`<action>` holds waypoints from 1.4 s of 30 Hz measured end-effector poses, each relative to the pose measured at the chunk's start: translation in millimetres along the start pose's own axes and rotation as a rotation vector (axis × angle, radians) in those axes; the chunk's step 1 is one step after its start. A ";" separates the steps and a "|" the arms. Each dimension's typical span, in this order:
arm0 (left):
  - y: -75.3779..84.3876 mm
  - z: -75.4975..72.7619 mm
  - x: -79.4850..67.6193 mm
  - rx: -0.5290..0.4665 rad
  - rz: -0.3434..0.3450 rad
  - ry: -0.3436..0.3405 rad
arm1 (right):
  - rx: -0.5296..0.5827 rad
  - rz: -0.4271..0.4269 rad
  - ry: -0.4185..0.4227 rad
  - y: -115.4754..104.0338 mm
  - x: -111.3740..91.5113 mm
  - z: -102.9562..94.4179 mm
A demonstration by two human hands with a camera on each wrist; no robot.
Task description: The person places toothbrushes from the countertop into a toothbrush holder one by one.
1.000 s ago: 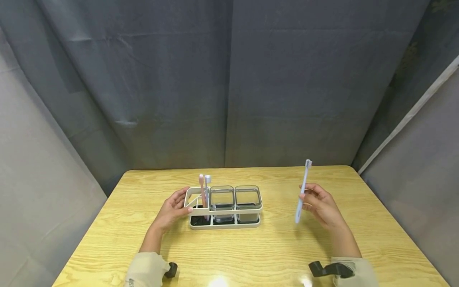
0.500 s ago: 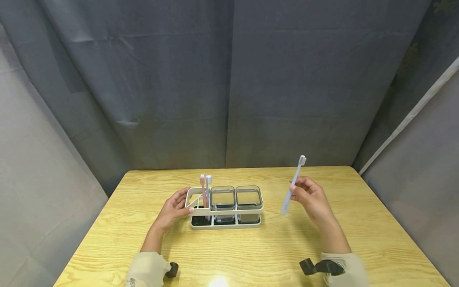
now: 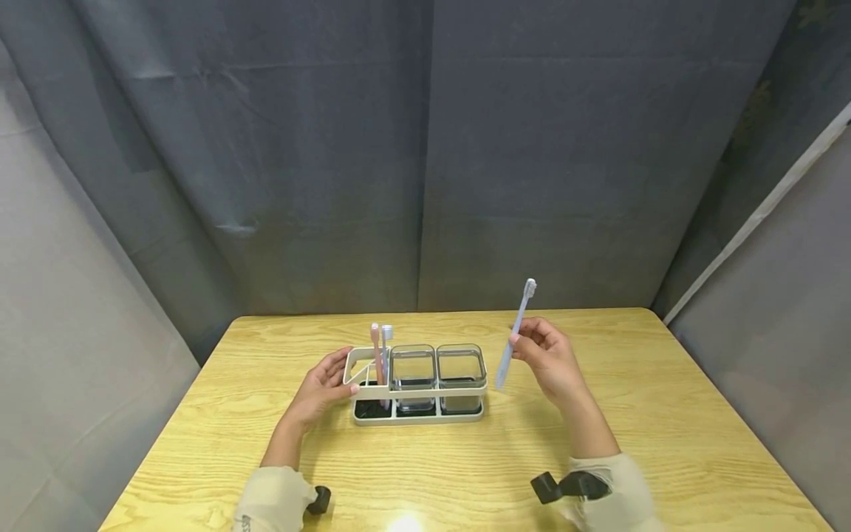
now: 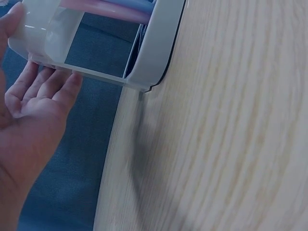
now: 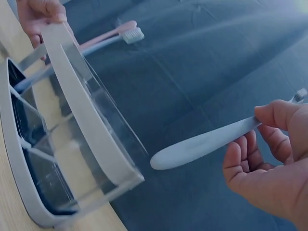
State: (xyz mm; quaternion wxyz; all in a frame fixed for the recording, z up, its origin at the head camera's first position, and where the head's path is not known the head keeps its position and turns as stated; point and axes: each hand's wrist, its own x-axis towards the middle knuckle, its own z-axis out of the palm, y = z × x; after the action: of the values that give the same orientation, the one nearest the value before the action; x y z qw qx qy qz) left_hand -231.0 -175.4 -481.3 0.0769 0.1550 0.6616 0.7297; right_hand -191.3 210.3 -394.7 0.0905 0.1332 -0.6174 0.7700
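Note:
A cream toothbrush holder [image 3: 439, 393] with a black base lining stands on the table. My left hand [image 3: 319, 393] grips its left end, thumb on the front rail and fingers behind; the left wrist view shows the fingers [image 4: 45, 89] against its frame. In the left compartment stand a pink toothbrush [image 3: 377, 358] and a blue toothbrush [image 3: 388, 332]. Two clear square cups, the middle cup [image 3: 413, 363] and the right cup [image 3: 460, 363], fill the other slots. My right hand [image 3: 548, 358] pinches a light blue toothbrush [image 5: 202, 144] mid-handle, bristles up, its lower end beside the right cup.
The wood-grain table [image 3: 425, 473] extends around the holder on all sides. A dark grey curtain [image 3: 425, 185] hangs behind its far edge. Lighter cloth panels flank both sides. A black strap [image 3: 581, 485] sits on the right sleeve.
My right hand has moved left and slightly away from me with the light blue toothbrush, bringing it close to the holder's right end; the toothbrush tilts more. My left hand and the holder stay put.

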 end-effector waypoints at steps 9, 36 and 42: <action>0.4 -1.0 1.8 -0.007 0.014 0.003 | -0.014 -0.035 -0.018 -1.0 11.8 27.8; 0.2 -1.1 2.6 0.015 0.005 -0.011 | 0.051 -0.065 -0.034 19.6 28.3 102.1; 1.7 -0.6 2.1 0.013 0.016 -0.001 | 0.070 -0.070 -0.053 24.5 30.3 116.3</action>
State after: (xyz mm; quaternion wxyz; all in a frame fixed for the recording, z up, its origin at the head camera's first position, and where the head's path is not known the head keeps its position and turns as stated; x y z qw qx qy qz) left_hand -232.9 -175.5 -479.4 0.0703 0.1614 0.6650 0.7258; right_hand -216.7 90.8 -384.3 0.0961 0.1782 -0.5874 0.7836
